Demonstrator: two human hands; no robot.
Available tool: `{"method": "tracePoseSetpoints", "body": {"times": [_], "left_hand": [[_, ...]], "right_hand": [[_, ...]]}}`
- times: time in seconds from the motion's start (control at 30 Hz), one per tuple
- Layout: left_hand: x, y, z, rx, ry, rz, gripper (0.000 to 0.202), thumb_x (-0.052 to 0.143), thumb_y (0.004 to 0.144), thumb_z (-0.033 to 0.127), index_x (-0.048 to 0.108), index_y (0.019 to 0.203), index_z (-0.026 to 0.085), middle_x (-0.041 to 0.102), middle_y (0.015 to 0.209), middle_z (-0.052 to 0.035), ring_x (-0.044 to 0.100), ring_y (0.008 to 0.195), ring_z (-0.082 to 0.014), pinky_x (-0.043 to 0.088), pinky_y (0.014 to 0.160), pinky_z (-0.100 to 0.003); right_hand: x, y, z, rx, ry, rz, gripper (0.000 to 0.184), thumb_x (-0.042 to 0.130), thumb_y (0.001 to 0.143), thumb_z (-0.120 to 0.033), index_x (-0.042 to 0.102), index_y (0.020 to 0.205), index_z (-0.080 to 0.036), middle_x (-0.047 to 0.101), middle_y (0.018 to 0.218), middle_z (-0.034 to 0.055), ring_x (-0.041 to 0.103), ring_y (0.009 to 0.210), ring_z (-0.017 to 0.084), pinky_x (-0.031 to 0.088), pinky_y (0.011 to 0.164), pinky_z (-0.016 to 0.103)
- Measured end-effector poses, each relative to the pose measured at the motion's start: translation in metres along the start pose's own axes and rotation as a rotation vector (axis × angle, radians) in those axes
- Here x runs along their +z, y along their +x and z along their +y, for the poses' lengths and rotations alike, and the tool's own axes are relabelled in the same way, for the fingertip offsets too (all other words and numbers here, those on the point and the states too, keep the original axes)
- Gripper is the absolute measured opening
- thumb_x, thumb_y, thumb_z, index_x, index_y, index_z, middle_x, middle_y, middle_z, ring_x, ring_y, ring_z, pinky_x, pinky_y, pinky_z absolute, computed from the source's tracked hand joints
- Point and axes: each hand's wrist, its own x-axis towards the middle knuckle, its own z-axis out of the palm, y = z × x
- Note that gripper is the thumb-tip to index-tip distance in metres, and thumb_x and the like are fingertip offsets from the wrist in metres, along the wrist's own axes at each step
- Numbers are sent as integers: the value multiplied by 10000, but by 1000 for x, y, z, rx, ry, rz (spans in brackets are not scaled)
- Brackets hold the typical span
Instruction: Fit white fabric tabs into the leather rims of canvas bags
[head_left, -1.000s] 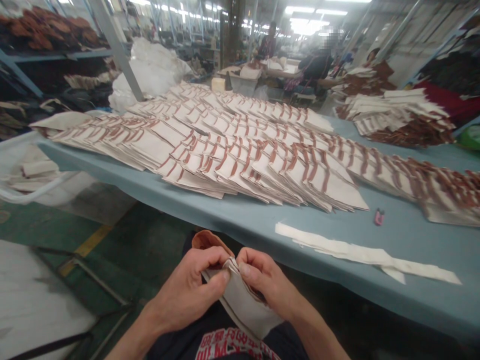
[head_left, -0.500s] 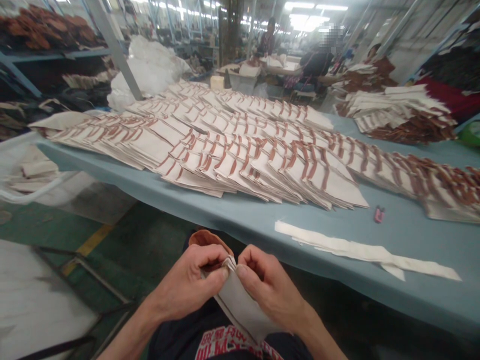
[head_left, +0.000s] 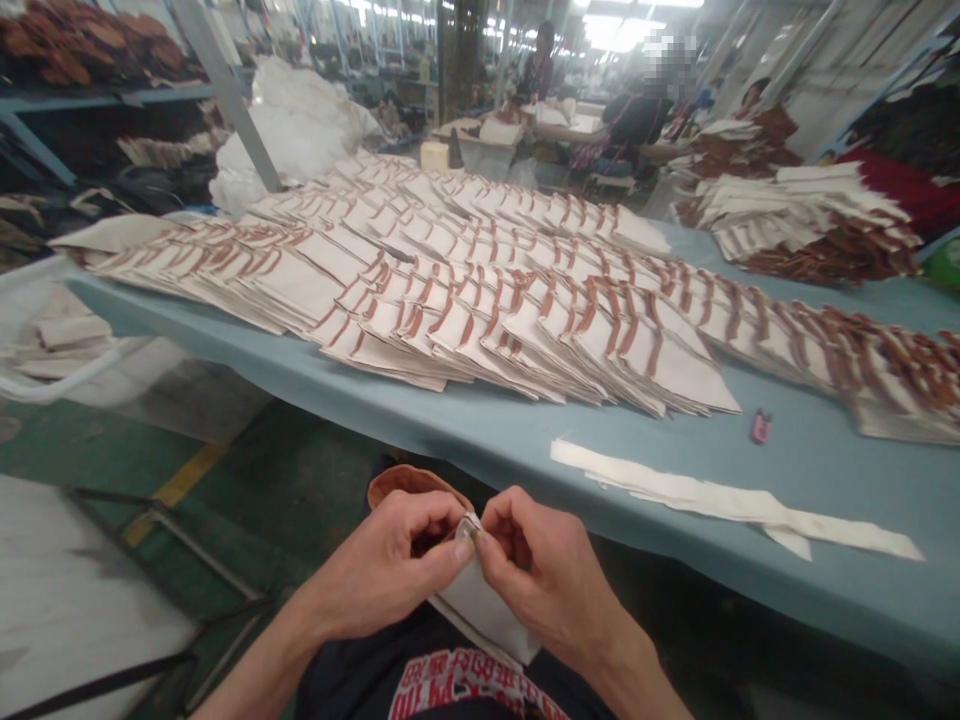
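A white fabric piece (head_left: 484, 600) with brown trim hangs over my lap, just in front of the table edge. My left hand (head_left: 405, 555) pinches its top edge between thumb and forefinger. Close beside it, my right hand (head_left: 544, 560) pinches the same edge, and the fingertips of both hands almost meet at a small fold. A brown rounded flap (head_left: 409, 480) sticks out behind my left hand. What lies inside the fold is too small to make out.
Overlapping rows of white fabric pieces (head_left: 480, 310) with brown edging cover much of the blue table (head_left: 360, 420). White strips (head_left: 697, 490) and a small pink thread snipper (head_left: 761, 427) lie at the right. A plastic bin (head_left: 45, 390) stands left. People sit farther back.
Both hands stay close together on the fabric. My fingers have shifted slightly at the folded edge, and the lower part of the fabric has drawn up a little.
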Motion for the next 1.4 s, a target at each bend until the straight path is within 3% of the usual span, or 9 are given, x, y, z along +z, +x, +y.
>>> {"method": "tracePoseSetpoints", "body": {"times": [0.17,0.47,0.97,1.4], "left_hand": [[0,3,3,33,-48,-6,224,571,898,308,653,793,127,586,798,-28,501,723,-151,389,622,-235],[4,7,-1,34,-7,50,228,544,880,281,617,716,140,553,722,4,475,683,-137,368,627,-240],[9,9,-11,9,-50,72,254,544,896,307,621,719,142,559,727,-2,484,697,-145,370,627,-239],[11,13,-18,-37,-40,93,277,529,883,351,616,719,146,552,733,-10,486,699,-155,365,622,-245]], "right_hand": [[0,-2,1,64,135,-51,137,608,897,-273,536,792,-223,540,633,-40,460,533,112,328,508,237],[3,-1,4,108,185,-59,128,620,877,-283,546,797,-216,531,631,-43,455,536,107,328,503,233],[9,0,15,191,332,-99,193,667,876,-318,526,795,-215,496,623,-61,417,532,97,304,490,232],[14,3,23,246,407,-121,392,747,871,-523,534,782,-207,460,602,-72,386,534,97,281,497,242]]}}
